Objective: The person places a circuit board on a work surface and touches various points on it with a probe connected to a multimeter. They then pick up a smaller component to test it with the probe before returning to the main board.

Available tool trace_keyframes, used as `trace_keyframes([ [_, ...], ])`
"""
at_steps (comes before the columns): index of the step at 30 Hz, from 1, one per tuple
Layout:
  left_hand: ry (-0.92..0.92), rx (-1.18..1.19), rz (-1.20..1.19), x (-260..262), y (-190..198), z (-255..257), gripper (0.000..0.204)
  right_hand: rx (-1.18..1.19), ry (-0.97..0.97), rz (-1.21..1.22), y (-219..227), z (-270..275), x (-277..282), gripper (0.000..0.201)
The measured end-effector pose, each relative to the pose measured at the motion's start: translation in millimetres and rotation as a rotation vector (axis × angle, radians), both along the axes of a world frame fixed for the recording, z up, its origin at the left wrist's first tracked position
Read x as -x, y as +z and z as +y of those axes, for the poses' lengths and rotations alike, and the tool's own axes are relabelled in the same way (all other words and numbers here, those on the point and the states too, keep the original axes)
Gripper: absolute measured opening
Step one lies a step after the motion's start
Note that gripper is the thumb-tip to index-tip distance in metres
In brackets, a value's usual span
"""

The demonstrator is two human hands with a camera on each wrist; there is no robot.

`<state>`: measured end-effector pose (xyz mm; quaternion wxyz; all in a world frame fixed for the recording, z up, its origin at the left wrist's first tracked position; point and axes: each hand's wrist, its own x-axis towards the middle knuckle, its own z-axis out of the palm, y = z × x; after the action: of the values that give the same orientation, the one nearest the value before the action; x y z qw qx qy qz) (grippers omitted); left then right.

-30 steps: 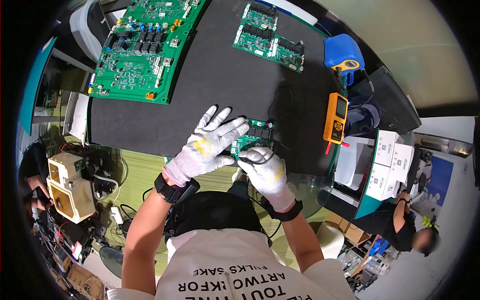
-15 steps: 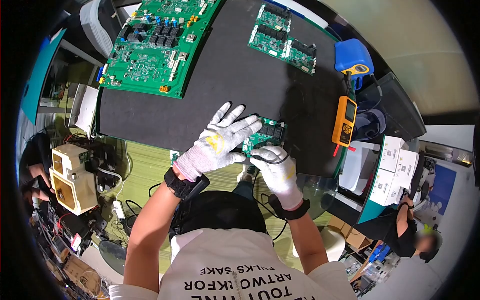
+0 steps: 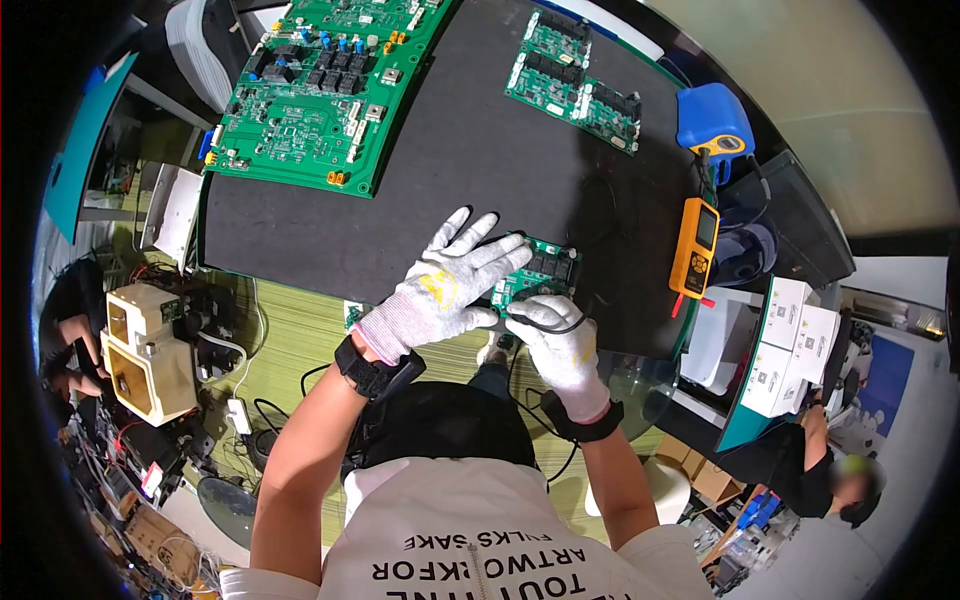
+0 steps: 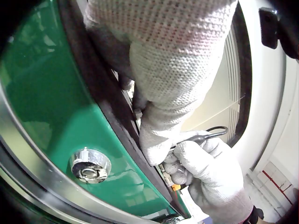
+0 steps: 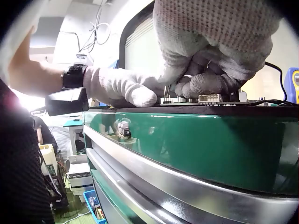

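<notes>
A small green circuit board (image 3: pixel 540 268) with black components lies at the mat's near edge. My left hand (image 3: pixel 440 290), in a white glove, has its fingers extended, with the index fingertip over the board's left side. The right hand (image 3: pixel 562 345), also gloved, is bent over the near side of the board and pinches a thin tool with a black cable (image 4: pixel 201 138). Thin metal tips (image 5: pixel 167 91) point down beside a white connector (image 5: pixel 210 98) in the right wrist view. The right fingers hide most of the tool.
A large green board (image 3: pixel 300 130) lies at the back left of the dark mat (image 3: pixel 460 130), and joined smaller boards (image 3: pixel 575 85) at the back. A yellow meter (image 3: pixel 694 248) and a blue device (image 3: pixel 715 122) stand at right. Another person (image 3: pixel 800 465) is beyond white boxes.
The head view has shifted, so the bench and both hands appear farther right. Against the small board, the hands keep nearly the same places and the right hand still holds the tool.
</notes>
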<state>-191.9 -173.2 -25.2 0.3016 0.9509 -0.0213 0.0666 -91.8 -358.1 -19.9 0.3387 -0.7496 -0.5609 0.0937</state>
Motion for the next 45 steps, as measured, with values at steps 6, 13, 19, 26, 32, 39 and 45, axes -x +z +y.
trace_keyframes([
  [6, 0.008, 0.018, 0.006, 0, 0, 0, 0.088, 0.038, -0.069, 0.145, 6, 3, 4, 0.021],
  [13, 0.004, 0.031, 0.019, -1, 2, 0, 0.088, 0.003, -0.064, 0.156, 15, 10, 4, 0.017],
  [19, 0.007, 0.017, 0.012, -1, 2, 0, 0.087, -0.034, -0.125, 0.265, 10, 10, 6, 0.017],
  [26, 0.016, 0.031, 0.021, -2, 10, -1, 0.085, 0.052, -0.152, 0.278, 19, 13, 6, 0.015],
  [32, 0.009, 0.038, 0.03, -2, 11, -2, 0.086, -0.02, -0.129, 0.219, 17, 10, 6, 0.014],
  [39, 0.01, 0.037, 0.012, -1, 10, -1, 0.086, 0.048, -0.145, 0.329, 18, 10, 8, 0.015],
  [45, 0.02, 0.044, -0.02, 0, 8, -1, 0.087, 0.037, -0.168, 0.297, 14, 10, 8, 0.016],
])
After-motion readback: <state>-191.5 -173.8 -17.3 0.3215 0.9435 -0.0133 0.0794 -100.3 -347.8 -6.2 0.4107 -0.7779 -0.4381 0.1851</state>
